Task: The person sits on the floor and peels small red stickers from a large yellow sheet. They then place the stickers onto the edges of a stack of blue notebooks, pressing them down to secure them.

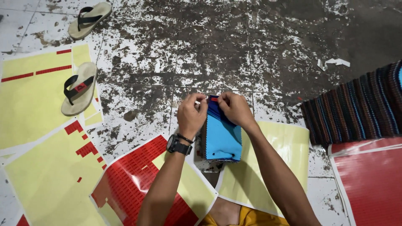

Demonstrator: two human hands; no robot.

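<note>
A thick stack of fabric swatches [222, 138] with a bright blue top piece lies on the floor in front of me. My left hand [191, 114], a black watch on its wrist, pinches the stack's far edge. My right hand [234, 108] grips that same far edge, next to a small red sticker [214, 99] that sits between the two hands. Both hands touch the stack.
Yellow backing sheets [37, 109] and red sticker sheets [136, 173] lie around me on the stained tiled floor [251, 46]. Two sandals [79, 88] rest at the left, a striped dark cloth [360, 106] at the right, a torn white paper scrap [333, 62] beyond it.
</note>
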